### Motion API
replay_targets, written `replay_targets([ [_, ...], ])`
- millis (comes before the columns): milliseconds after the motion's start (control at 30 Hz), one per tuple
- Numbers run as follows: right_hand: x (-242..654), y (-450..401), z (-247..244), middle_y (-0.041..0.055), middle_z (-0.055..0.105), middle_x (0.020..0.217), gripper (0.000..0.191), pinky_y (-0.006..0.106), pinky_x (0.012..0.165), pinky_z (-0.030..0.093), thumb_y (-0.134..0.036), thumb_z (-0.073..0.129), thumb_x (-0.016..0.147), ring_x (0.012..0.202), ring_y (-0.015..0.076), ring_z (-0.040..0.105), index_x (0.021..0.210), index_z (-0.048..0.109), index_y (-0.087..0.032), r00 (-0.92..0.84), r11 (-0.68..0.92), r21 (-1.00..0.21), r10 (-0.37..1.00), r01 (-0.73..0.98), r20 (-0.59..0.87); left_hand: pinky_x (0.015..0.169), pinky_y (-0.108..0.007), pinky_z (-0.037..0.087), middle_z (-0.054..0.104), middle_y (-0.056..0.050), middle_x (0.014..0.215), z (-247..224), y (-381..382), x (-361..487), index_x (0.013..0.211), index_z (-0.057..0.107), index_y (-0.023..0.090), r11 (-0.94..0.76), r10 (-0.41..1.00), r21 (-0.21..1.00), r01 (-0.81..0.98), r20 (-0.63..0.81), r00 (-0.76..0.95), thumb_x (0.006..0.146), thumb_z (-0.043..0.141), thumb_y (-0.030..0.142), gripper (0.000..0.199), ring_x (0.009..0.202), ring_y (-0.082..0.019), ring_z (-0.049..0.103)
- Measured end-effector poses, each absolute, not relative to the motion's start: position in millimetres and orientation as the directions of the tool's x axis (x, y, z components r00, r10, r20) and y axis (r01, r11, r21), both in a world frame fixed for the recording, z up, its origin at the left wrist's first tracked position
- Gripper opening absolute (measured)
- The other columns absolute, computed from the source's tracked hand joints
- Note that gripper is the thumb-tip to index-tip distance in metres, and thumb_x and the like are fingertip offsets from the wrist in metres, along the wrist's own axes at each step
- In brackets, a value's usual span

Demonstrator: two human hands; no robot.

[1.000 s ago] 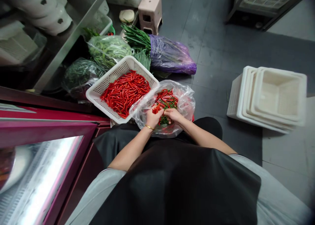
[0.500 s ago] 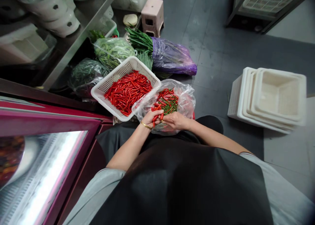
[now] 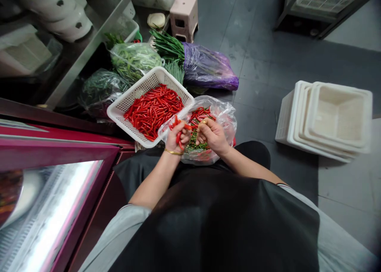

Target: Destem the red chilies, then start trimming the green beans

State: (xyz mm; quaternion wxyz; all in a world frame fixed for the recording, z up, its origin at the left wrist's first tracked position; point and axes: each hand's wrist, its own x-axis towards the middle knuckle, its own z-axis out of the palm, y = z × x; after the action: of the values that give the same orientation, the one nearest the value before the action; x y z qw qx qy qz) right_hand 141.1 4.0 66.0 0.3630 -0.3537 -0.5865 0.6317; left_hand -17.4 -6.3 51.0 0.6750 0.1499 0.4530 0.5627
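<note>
From where I stand, the person's left hand (image 3: 182, 135) is curled round a few red chilies (image 3: 179, 140) over the left side of a clear plastic bag (image 3: 228, 123); one pokes toward three o'clock, another lies lengthwise toward half past five. The right hand (image 3: 213, 137), just beside at three o'clock, has thumb and forefinger tips pressed together; whether anything is pinched there, I can't tell. Below, the bag holds chilies with green stems (image 3: 203, 136). Touching it at ten o'clock, a white basket (image 3: 117, 112), its long axis running from half past seven to half past one, carries a heap of red chilies without visible stems (image 3: 154, 110). Well apart at three o'clock sit nested white baskets (image 3: 339, 109).
</note>
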Motion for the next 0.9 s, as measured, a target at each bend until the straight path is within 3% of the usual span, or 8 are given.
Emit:
replay_targets([
  [100, 152.7, 5.6, 55.7, -0.0045, 0.044, 0.056, 0.037, 0.025, 0.056, 0.044, -0.055, 0.037, 0.094, 0.051, 0.0104, 0.045, 0.079, 0.047, -0.022, -0.567, 0.050, -0.988, 0.822, 0.147, -0.043, 0.033, -0.014, 0.025, 0.044, 0.004, 0.049, 57.0, 27.5, -70.2, 0.062, 0.046, 0.016, 0.242, 0.867, 0.866, -0.438, -0.396, -0.302, 0.071, 0.071, 0.037, 0.034, 0.039, -0.002, 0.032],
  [200, 173.0, 8.2, 31.3, 0.0012, 0.057, 0.070, 0.026, 0.026, 0.064, 0.043, -0.039, 0.047, 0.092, 0.063, 0.0122, 0.053, 0.083, 0.059, -0.018, -0.690, 0.314, -0.822, 0.713, 0.475, -0.126, 0.041, -0.017, 0.036, 0.048, 0.005, 0.050, 51.0, 74.9, -140.5, 0.068, 0.052, 0.014, 0.281, 0.831, 0.959, -0.028, -0.257, -0.493, 0.071, 0.073, 0.026, 0.025, 0.042, -0.004, 0.039],
  [333, 182.5, 30.2, 12.1, 0.0084, 0.066, 0.088, 0.021, 0.028, 0.070, 0.044, -0.034, 0.057, 0.087, 0.077, 0.0177, 0.060, 0.093, 0.069, -0.017, -0.760, 0.583, -0.490, 0.546, 0.648, -0.353, 0.070, -0.028, 0.050, 0.052, 0.005, 0.058, 50.0, 114.7, -207.3, 0.070, 0.056, 0.011, 0.464, 0.883, 0.701, 0.542, -0.317, -0.347, 0.052, 0.086, 0.014, 0.035, 0.065, -0.013, 0.057],
  [433, 166.3, 61.8, 1.5, 0.0139, 0.068, 0.092, 0.032, 0.030, 0.077, 0.046, -0.032, 0.044, 0.094, 0.085, 0.0215, 0.064, 0.094, 0.070, -0.013, -0.640, 0.566, -0.298, 0.673, 0.768, -0.371, 0.086, -0.033, 0.047, 0.058, 0.002, 0.070, 63.2, 108.8, -203.2, 0.078, 0.061, 0.010, 0.302, 0.942, 0.656, 0.692, -0.092, -0.324, 0.042, 0.090, 0.012, 0.046, 0.085, -0.020, 0.060],
  [533, 139.6, 86.2, -19.5, 0.0222, 0.068, 0.102, 0.034, 0.032, 0.081, 0.049, -0.024, 0.041, 0.093, 0.097, 0.0265, 0.065, 0.102, 0.068, -0.006, -0.526, 0.508, -0.163, 0.739, 0.846, -0.422, 0.077, -0.029, 0.049, 0.066, -0.002, 0.079, 64.3, 81.2, -150.3, 0.090, 0.067, 0.011, 0.114, 0.976, 0.775, 0.622, 0.029, -0.215, 0.064, 0.079, 0.021, 0.030, 0.075, -0.015, 0.059],
  [633, 121.8, 93.8, -41.8, 0.0253, 0.067, 0.106, 0.032, 0.036, 0.083, 0.050, -0.018, 0.045, 0.088, 0.100, 0.0295, 0.065, 0.106, 0.067, -0.004, -0.492, 0.498, -0.127, 0.723, 0.858, -0.485, 0.052, -0.023, 0.046, 0.064, -0.004, 0.061, 36.6, 51.4, -79.3, 0.075, 0.069, 0.010, 0.273, 0.958, 0.896, 0.350, -0.287, -0.011, 0.075, 0.069, 0.028, 0.018, 0.051, -0.012, 0.057],
  [767, 125.1, 90.4, -48.7, 0.0246, 0.067, 0.106, 0.032, 0.039, 0.083, 0.051, -0.021, 0.048, 0.086, 0.099, 0.0309, 0.066, 0.105, 0.067, -0.005, -0.474, 0.480, -0.122, 0.731, 0.868, -0.491, 0.038, -0.021, 0.041, 0.061, -0.005, 0.051, -17.5, 33.1, -16.3, 0.065, 0.062, 0.011, 0.620, 0.782, 0.783, 0.052, -0.622, 0.034, 0.072, 0.073, 0.031, 0.023, 0.038, -0.011, 0.053],
  [900, 143.6, 75.3, -32.7, 0.0196, 0.067, 0.108, 0.033, 0.033, 0.080, 0.050, -0.032, 0.050, 0.086, 0.096, 0.0276, 0.065, 0.107, 0.064, -0.010, -0.516, 0.496, -0.164, 0.750, 0.853, -0.413, 0.036, -0.019, 0.040, 0.059, -0.002, 0.051, -44.0, 33.2, 0.2, 0.067, 0.057, 0.012, 0.707, 0.698, 0.689, -0.160, -0.716, -0.004, 0.072, 0.075, 0.036, 0.031, 0.037, -0.009, 0.051],
])
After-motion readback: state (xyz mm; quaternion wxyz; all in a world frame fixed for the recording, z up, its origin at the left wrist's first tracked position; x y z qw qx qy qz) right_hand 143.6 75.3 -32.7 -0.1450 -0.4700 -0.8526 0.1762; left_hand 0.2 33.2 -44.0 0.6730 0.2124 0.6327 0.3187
